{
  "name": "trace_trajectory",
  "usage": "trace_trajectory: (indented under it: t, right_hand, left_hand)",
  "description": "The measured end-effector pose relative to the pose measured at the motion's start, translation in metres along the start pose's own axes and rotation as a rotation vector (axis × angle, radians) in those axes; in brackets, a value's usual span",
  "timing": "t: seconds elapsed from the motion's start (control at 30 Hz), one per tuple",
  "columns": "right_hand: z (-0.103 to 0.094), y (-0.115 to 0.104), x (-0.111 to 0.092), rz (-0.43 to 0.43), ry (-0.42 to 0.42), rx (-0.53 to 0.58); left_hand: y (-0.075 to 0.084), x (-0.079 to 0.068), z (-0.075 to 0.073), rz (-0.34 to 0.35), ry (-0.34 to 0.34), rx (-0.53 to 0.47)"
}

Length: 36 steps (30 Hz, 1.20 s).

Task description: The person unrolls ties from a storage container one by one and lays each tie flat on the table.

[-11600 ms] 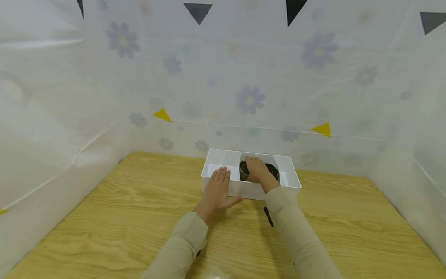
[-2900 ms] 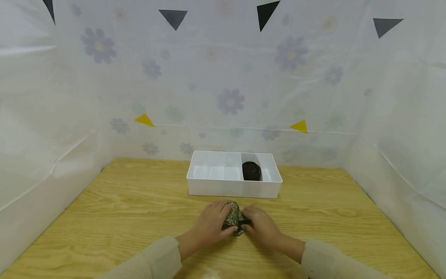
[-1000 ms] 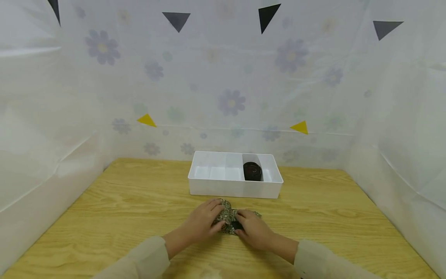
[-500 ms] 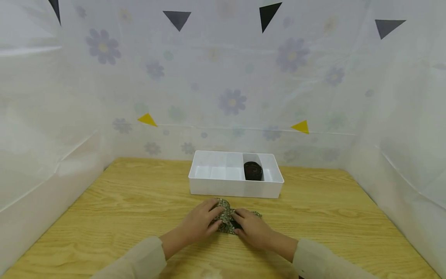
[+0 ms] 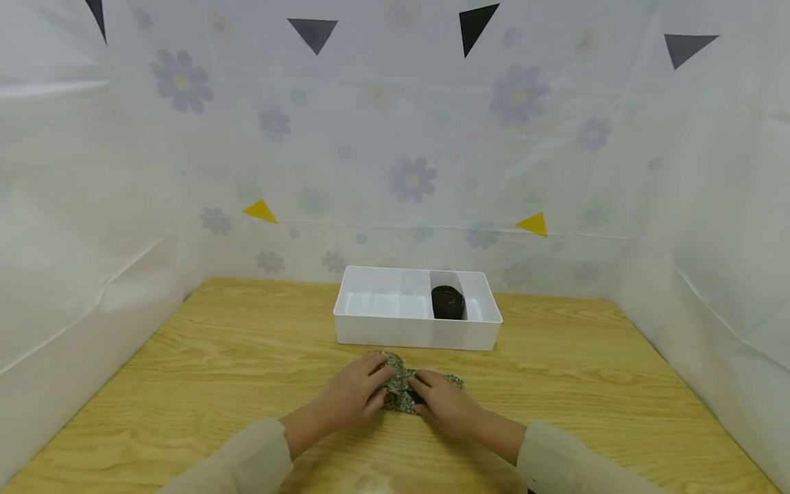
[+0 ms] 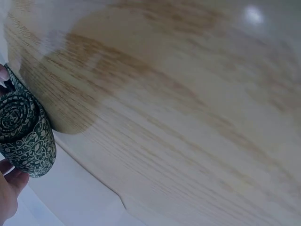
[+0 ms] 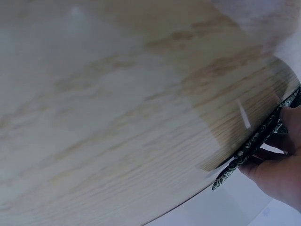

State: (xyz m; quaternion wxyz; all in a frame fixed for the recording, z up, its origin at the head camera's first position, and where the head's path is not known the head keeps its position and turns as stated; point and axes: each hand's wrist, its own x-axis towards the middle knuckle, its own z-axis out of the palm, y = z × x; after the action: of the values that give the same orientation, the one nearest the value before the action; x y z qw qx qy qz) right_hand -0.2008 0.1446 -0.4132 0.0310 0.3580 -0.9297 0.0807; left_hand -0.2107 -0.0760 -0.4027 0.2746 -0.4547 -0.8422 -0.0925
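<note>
The left hand (image 5: pixel 350 390) curls its fingers round the coil of a patterned strip (image 6: pixel 35 153); the right hand (image 5: pixel 453 408) pinches the strip's flat part between its fingers. The strip lies on the worktop (image 5: pixel 185 384), near a white divided box (image 5: pixel 415 333) holding a dark roll (image 5: pixel 447 303) right of centre.

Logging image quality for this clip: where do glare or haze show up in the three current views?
Head: soft, muted light, a small glare spot on the tabletop at the bottom edge; left wrist: stronger glare spot at upper right, hazy tabletop, but the patterned roll reads clearly; right wrist: fainter glare at upper left, grain washed out beneath it.
</note>
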Motion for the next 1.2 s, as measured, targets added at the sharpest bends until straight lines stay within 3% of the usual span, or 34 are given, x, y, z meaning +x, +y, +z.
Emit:
trace_trajectory:
  t: [0.27, 0.47, 0.97, 1.2]
  right_hand:
    - [-0.0006, 0.0031, -0.0009, 0.001, -0.012, 0.045]
    - [0.001, 0.0061, 0.0003, -0.022, 0.008, 0.032]
    - [-0.0043, 0.0065, -0.0008, -0.051, 0.001, -0.016]
    - [-0.0029, 0.0053, -0.0004, -0.046, -0.016, -0.056]
  left_hand:
    - [-0.0021, -0.0028, 0.0011, 0.002, 0.011, 0.016]
    - [-0.001, -0.0041, 0.0001, -0.04, -0.027, 0.014]
    - [0.0007, -0.0046, -0.0049, -0.041, -0.034, -0.002]
    - [-0.0012, -0.0064, -0.0061, -0.064, -0.097, 0.0]
